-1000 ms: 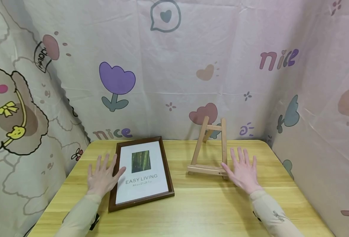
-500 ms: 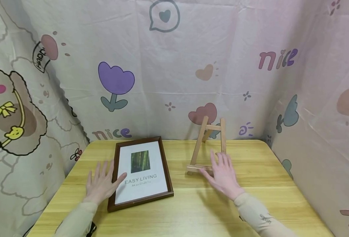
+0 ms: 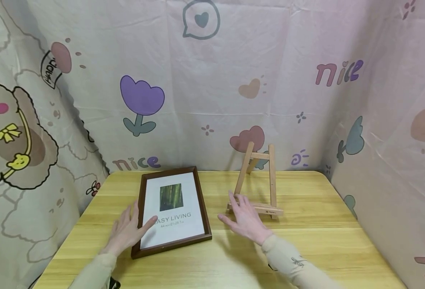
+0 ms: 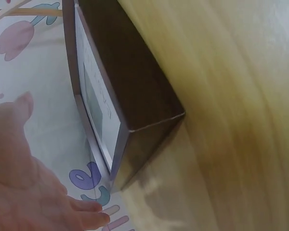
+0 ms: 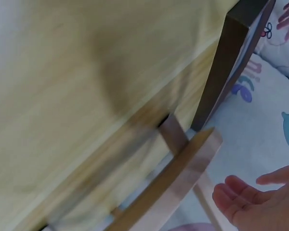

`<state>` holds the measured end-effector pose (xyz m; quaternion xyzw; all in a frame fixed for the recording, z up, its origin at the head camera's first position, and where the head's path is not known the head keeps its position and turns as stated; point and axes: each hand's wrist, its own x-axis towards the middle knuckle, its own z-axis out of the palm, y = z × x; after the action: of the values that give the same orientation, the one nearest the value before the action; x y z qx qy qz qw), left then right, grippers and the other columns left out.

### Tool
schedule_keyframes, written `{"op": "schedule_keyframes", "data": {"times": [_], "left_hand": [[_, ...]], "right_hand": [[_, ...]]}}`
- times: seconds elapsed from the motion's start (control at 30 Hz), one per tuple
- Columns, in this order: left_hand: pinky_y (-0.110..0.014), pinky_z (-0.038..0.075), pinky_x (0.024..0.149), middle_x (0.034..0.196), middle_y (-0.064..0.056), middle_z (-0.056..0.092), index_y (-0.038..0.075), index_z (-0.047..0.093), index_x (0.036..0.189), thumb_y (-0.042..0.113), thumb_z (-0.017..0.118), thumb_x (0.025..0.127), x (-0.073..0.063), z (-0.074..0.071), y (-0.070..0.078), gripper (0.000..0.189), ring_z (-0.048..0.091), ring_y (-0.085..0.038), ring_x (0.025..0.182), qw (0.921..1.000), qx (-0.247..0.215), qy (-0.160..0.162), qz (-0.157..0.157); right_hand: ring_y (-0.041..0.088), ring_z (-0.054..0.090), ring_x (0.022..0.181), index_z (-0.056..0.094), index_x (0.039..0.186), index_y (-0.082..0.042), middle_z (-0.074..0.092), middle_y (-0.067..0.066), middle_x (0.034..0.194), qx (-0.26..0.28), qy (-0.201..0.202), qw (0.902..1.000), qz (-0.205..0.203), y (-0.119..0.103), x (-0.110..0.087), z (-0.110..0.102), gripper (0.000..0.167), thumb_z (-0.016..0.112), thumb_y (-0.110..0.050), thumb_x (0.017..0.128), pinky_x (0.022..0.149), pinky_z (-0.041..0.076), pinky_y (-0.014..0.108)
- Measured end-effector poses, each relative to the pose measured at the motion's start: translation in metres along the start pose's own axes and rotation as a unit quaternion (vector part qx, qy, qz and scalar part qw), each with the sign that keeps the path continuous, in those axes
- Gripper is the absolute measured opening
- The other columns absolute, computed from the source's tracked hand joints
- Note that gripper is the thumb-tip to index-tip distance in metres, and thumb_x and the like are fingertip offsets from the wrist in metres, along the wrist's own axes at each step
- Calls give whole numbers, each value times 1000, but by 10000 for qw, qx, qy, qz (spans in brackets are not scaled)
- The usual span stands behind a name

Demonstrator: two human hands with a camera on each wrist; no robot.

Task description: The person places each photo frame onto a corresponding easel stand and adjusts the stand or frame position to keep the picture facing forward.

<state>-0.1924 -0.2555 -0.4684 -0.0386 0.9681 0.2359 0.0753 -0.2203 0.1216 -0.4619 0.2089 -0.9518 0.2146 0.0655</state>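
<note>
A dark brown picture frame [image 3: 207, 224] lies face up on the left half of the wooden table [image 3: 183, 265]; its insert reads "EASY LIVING". My left hand [image 3: 126, 233] hovers at the frame's left side, thumb over the lower left of the insert, fingers spread and holding nothing. To the right stands a small wooden easel [image 3: 272, 176] with a ledge across its front. In front of the ledge's left end is my right hand [image 3: 246, 220], fingers extended, holding nothing. The right wrist view shows a gap between that hand and the easel's ledge [image 5: 168, 185].
A patterned cloth [image 3: 205, 80] hangs behind the table and along both sides. The easel's back reaches close to the rear cloth. The frame's raised wooden side [image 4: 139, 67] shows in the left wrist view.
My right hand has moved left from the easel's right side, across its front, to the ledge's left end. My left hand has come slightly nearer and turned inward. Frame and easel stay put.
</note>
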Motion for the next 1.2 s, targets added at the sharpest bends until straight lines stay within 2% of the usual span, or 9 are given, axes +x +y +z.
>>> {"op": "schedule_keyframes", "data": {"times": [0.13, 0.33, 0.43, 0.67, 0.83, 0.93, 1.03, 1.13, 1.2], "left_hand": [[-77, 4, 117, 162, -40, -7, -4, -13, 158, 73, 44, 94, 0, 2, -1, 114, 0, -61, 148, 9998, -197, -65, -2], [-75, 7, 119, 161, -41, -8, -5, -17, 156, 72, 45, 94, 0, 7, -4, 116, -1, -62, 147, 9989, -427, -192, -19], [-75, 10, 119, 160, -42, -9, -6, -17, 156, 71, 47, 94, 0, 9, -5, 118, 0, -63, 146, 9983, -538, -222, -68], [-78, 14, 116, 159, -44, -9, -6, -20, 155, 67, 56, 92, -2, 15, -8, 123, 0, -66, 144, 9952, -911, -313, -146], [-79, 16, 114, 155, -48, -8, -11, -19, 153, 64, 63, 89, -2, 21, -12, 128, 0, -68, 142, 9938, -1042, -348, -161], [-80, 16, 114, 154, -48, -9, -13, -19, 152, 62, 66, 87, -1, 23, -15, 131, -2, -67, 142, 9924, -1142, -421, -171], [-80, 16, 113, 154, -48, -11, -14, -19, 152, 60, 69, 86, 0, 24, -18, 132, -2, -66, 142, 9910, -1237, -497, -145], [-80, 19, 112, 154, -47, -10, -14, -18, 152, 58, 73, 84, 0, 24, -23, 134, 1, -64, 141, 9896, -1315, -571, -76], [-79, 21, 112, 154, -46, -9, -13, -17, 152, 55, 76, 82, 0, 24, -27, 136, 3, -62, 141, 9883, -1386, -629, -21]], "right_hand": [[48, 39, 142, 22, 161, -6, 39, 29, 153, 423, -274, 9987, 39, -7, 5, 8, 90, 54, -60, 97, 115, 38, 64], [40, 50, 132, 23, 160, -5, 47, 25, 145, 452, -254, 9982, -290, -19, 10, 21, 90, 60, -56, 96, 109, 48, 55], [39, 50, 132, 24, 160, -6, 47, 24, 144, 524, -381, 9974, -324, -25, 12, 25, 91, 58, -59, 95, 107, 49, 55], [45, 33, 148, 19, 162, -10, 32, 30, 159, 1380, -1163, 9832, 255, -31, 18, 34, 97, 59, -63, 92, 118, 34, 62], [43, 27, 152, 18, 162, -10, 28, 27, 162, 1589, -1620, 9726, 516, -30, 23, 42, 102, 64, -64, 88, 120, 29, 65], [41, 37, 147, 19, 161, -6, 45, 25, 153, 1662, -1712, 9701, 450, -28, 27, 46, 105, 69, -61, 86, 117, 35, 62], [34, 55, 128, 21, 160, -2, 60, 20, 135, 1725, -1725, 9693, 302, -26, 30, 49, 105, 75, -53, 85, 108, 47, 54], [26, 62, 110, 21, 159, 1, 63, 17, 124, 1746, -1755, 9687, 175, -24, 34, 51, 107, 79, -48, 84, 97, 54, 46], [24, 62, 106, 21, 159, 1, 63, 18, 126, 1804, -1828, 9664, 140, -23, 35, 52, 109, 81, -46, 82, 95, 55, 43]]}}
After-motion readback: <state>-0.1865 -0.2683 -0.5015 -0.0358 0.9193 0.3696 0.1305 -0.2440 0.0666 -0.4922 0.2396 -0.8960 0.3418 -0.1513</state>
